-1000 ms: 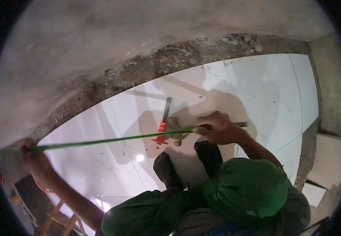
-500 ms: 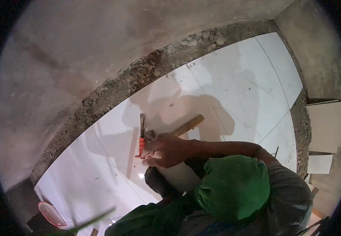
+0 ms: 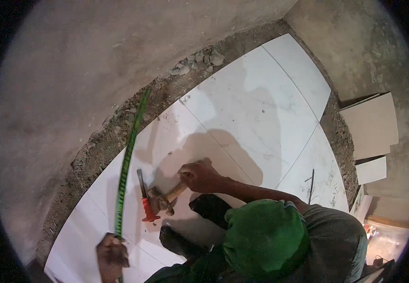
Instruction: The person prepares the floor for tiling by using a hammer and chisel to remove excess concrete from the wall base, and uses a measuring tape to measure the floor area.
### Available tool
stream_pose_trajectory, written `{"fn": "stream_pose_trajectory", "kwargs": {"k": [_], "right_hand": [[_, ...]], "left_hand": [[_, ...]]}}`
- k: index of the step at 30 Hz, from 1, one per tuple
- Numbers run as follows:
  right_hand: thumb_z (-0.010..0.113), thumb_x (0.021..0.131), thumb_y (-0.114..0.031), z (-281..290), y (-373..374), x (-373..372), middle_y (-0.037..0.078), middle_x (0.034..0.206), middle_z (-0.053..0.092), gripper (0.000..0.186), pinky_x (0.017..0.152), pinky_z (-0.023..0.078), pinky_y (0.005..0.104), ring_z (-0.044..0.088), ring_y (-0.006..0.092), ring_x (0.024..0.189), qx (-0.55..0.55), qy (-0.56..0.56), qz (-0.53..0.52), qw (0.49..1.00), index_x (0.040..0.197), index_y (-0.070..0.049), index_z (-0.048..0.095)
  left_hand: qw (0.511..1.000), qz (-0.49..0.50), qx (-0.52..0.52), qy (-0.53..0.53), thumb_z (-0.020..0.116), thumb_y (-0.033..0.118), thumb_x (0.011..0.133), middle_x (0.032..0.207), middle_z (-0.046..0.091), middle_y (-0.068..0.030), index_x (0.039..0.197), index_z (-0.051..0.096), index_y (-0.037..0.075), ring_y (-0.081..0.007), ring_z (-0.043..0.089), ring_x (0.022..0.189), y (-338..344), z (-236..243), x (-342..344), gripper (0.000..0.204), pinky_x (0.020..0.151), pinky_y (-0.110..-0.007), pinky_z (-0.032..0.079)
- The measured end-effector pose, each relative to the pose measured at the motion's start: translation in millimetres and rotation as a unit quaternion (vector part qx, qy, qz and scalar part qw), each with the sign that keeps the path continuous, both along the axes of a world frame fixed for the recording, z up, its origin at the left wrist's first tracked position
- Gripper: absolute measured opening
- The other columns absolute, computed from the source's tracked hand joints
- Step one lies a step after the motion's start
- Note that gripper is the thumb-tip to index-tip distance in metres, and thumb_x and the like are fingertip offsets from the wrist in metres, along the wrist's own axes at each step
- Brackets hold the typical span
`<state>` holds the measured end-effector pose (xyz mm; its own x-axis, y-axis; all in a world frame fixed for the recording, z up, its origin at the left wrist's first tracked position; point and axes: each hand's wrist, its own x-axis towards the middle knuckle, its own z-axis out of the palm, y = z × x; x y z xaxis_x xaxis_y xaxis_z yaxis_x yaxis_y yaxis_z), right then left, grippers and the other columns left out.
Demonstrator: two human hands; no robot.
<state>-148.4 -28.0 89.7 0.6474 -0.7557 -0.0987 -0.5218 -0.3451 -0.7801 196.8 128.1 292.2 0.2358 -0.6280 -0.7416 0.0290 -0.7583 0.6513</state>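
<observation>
My left hand (image 3: pixel 112 257), at the lower left, is closed round one end of a long, narrow green strip (image 3: pixel 129 148). Dark marks run along the strip; its exact kind I cannot tell. It reaches up past the tile edge toward the wall. My right hand (image 3: pixel 196 175) is closed on the end of a hammer's wooden handle (image 3: pixel 175 192). The hammer head (image 3: pixel 157 200) is down by the white tile, its lower details unclear. Just left of it lies a cold chisel (image 3: pixel 147 203) with an orange-red grip and guard, touched by neither hand.
Large white floor tiles (image 3: pixel 280 94) meet at thin joints. Between them and the grey wall runs a strip of rubble (image 3: pixel 204 59). Cut tile pieces (image 3: pixel 372 125) lean at the right. Dark shoes (image 3: pixel 209 207) and rounded green cloth (image 3: pixel 268 236) lie below my right forearm.
My right hand has come off the chisel and now grips the hammer handle. My left hand has entered at lower left, with the green strip swung upright. The view has turned and shifted.
</observation>
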Motion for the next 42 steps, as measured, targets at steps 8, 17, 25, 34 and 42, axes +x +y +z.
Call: {"fn": "stream_pose_trajectory", "kwargs": {"k": [8,17,25,34,42], "right_hand": [[0.063,0.092,-0.015,-5.2,-27.2,-13.0,0.015,0.102,0.071,0.016,0.082,0.056,0.0490,0.070,0.0362,0.093,-0.084,0.006,-0.159,0.984,0.103,-0.005,0.069],[0.071,0.093,-0.026,-85.6,-80.4,-46.6,0.017,0.130,0.063,0.042,0.104,0.050,0.0483,0.061,0.0375,0.120,-0.170,0.157,-0.342,0.911,0.130,-0.009,0.061],[0.060,0.101,-0.024,-120.7,-82.1,-85.2,0.016,0.140,0.058,0.034,0.111,0.043,0.0496,0.053,0.0372,0.130,-0.341,0.174,-0.250,0.889,0.129,-0.005,0.065],[0.061,0.100,-0.020,-115.3,-89.9,-83.9,0.013,0.141,0.057,0.034,0.110,0.041,0.0488,0.050,0.0367,0.131,-0.323,0.283,-0.182,0.885,0.130,-0.005,0.064],[0.058,0.105,-0.031,-117.8,-90.4,-79.6,0.018,0.139,0.058,0.038,0.110,0.041,0.0500,0.052,0.0379,0.128,-0.351,0.328,-0.173,0.860,0.133,-0.005,0.062]], "left_hand": [[0.998,0.027,-0.011,-0.056,0.059,0.032,0.107,0.056,0.049,-0.0003,0.100,0.060,0.003,-0.0114,0.050,0.039,142.4,-158.5,-29.0,0.030,0.033,-0.027,0.036],[0.947,0.254,-0.154,-0.122,0.064,0.025,0.102,0.090,0.065,-0.0073,0.104,0.060,0.000,-0.0174,0.067,0.086,144.6,-231.3,-37.4,0.026,0.076,-0.034,0.057],[0.884,0.246,-0.121,-0.378,0.063,0.022,0.105,0.088,0.071,-0.0077,0.107,0.067,0.004,-0.0144,0.066,0.077,116.1,-270.9,-2.6,0.019,0.065,-0.032,0.052],[0.868,0.267,-0.017,-0.417,0.064,0.021,0.104,0.082,0.065,-0.0111,0.099,0.068,0.002,-0.0200,0.061,0.072,78.4,-265.3,-18.5,0.020,0.069,-0.037,0.051],[0.812,0.179,0.008,-0.556,0.068,0.016,0.098,0.089,0.059,-0.0105,0.100,0.062,0.006,-0.0322,0.060,0.081,65.5,-274.6,-19.4,0.012,0.074,-0.044,0.050]]}}
